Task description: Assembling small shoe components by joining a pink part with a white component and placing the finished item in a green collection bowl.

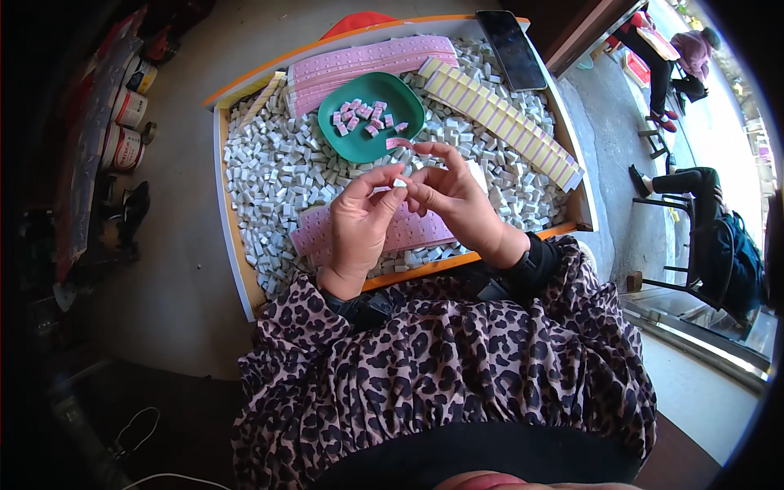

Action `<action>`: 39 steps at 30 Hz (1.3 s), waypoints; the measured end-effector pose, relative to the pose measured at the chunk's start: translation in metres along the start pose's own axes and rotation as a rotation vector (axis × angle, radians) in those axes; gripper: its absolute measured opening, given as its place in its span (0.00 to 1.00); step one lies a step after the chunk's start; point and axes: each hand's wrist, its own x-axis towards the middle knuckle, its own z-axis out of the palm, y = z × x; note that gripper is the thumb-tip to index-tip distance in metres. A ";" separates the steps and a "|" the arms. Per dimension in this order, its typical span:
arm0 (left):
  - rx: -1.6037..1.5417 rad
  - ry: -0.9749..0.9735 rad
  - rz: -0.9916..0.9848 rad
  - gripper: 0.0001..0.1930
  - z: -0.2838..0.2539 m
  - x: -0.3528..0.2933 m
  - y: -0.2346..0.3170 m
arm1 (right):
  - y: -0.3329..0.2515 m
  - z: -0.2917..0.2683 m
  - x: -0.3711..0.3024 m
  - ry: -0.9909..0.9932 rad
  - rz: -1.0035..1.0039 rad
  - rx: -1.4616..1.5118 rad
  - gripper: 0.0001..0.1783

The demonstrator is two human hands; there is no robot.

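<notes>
My left hand (359,224) pinches a small white block (399,183) between thumb and fingertips. Thumb and fingers of my right hand (469,204) meet the block from the other side. A short, curled pink strip (398,143) sticks out at the right index fingertip; how it is gripped is partly hidden. Just beyond both hands, a green plate (359,149) bears several blocks with pink wrapping (372,116). Beneath the hands lies a pink printed sheet (420,231), on a deep spread of loose white blocks (269,180).
A wooden tray (232,220) with raised edges contains the blocks. Pink sheets (351,67) lie at its back, yellow striped sheets (502,122) at the right, and a black phone (513,51) at the far right corner. Cans (129,108) stand left; people sit outside at right.
</notes>
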 end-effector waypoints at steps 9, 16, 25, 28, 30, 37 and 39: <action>-0.117 0.085 -0.117 0.11 -0.004 -0.002 0.007 | -0.006 -0.003 -0.003 0.123 -0.115 -0.051 0.11; 0.028 0.047 -0.075 0.13 -0.001 -0.007 0.010 | 0.000 0.007 -0.003 0.092 -0.144 -0.239 0.15; 0.074 0.016 0.003 0.12 0.001 -0.006 0.011 | -0.001 0.005 0.000 0.088 -0.131 -0.255 0.15; 0.091 0.015 0.003 0.11 0.000 -0.006 0.011 | 0.001 0.003 0.000 0.076 -0.137 -0.306 0.16; 0.055 0.009 0.004 0.12 0.000 -0.006 0.011 | 0.002 0.003 0.001 0.087 -0.136 -0.306 0.16; -0.008 -0.026 -0.064 0.18 -0.002 -0.007 0.013 | -0.003 0.004 0.002 0.064 -0.231 -0.663 0.17; -0.051 -0.053 -0.087 0.22 0.001 -0.006 0.017 | -0.004 0.007 0.003 0.093 -0.414 -0.783 0.16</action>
